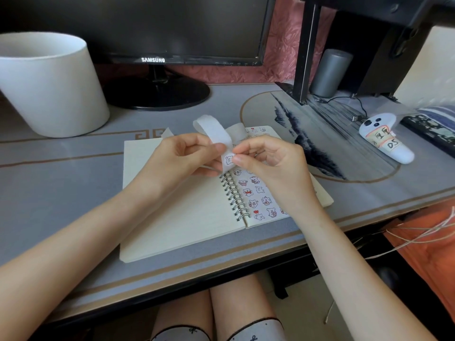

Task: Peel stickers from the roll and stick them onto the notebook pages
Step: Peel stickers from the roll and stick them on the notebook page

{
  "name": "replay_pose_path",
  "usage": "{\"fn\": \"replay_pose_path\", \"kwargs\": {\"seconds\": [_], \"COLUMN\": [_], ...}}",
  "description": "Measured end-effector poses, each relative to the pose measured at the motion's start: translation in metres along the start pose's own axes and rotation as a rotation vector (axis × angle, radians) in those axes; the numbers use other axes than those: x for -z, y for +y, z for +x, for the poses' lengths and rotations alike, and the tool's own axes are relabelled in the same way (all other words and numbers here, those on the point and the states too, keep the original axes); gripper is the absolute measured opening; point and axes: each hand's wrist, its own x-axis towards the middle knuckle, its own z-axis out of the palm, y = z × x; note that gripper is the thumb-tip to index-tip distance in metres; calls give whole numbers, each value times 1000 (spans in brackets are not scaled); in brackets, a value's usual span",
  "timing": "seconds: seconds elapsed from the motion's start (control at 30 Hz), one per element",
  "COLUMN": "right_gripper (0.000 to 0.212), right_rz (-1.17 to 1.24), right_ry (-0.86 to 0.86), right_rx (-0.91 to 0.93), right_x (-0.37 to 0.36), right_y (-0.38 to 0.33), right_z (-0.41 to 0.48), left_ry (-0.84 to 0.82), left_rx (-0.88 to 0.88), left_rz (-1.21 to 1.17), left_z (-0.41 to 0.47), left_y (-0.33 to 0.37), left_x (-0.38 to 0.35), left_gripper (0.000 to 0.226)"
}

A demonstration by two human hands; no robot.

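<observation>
grey desk point(73, 168), sticker strip point(211, 131) held over the open notebook point(177, 217)

patterned grey matting covers the desk, and the notebook lies open on it close to the front edge. its left page is blank; its right page carries rows of small bear stickers point(258, 195). both hands meet just above the top of the notebook's wire binding point(234, 195). the left hand point(187, 153) pinches the white sticker strip between thumb and curled fingers, and the strip loops up and back over the notebook's far edge. the right hand point(270, 163) has thumb and forefinger pinched narrowly on the strip's lower end, beside a printed bear point(229, 160); whether that bear has lifted from the backing cannot be told. beyond the notebook stands a dark samsung monitor point(147, 33). far left of the notebook sits a large white pot point(49, 87). right of the notebook lies a white controller point(386, 139) with a handwritten label, and behind that a grey cylinder point(330, 72)
</observation>
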Motion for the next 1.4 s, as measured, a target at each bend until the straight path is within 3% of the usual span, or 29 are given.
{"fn": "replay_pose_path", "kwargs": {"seconds": [0.1, 0.27, 1.03, 1.23, 1.4], "right_gripper": [17, 15, 3, 5, 10], "right_rz": [1, -39, -381, -282, -103], "right_ry": [9, -2, 1, -12, 39], "right_rx": [-2, 15, 144, 104, -41], "right_x": [0, -1, -6, -1, 22], "right_y": [0, -3, 1, -11, -20], "right_z": [0, 0, -9, -16, -20], "left_ry": [-17, -16, 30, 39, 56], "left_rx": [-3, -16, 16, 20, 31], "left_rz": [18, 49, 13, 22, 34], "left_z": [0, 0, -2, -2, -1], "left_y": [0, -3, 1, 1, 0], "left_x": [0, 0, -2, -2, 0], "left_gripper": [27, 10, 17, 20, 22]}}
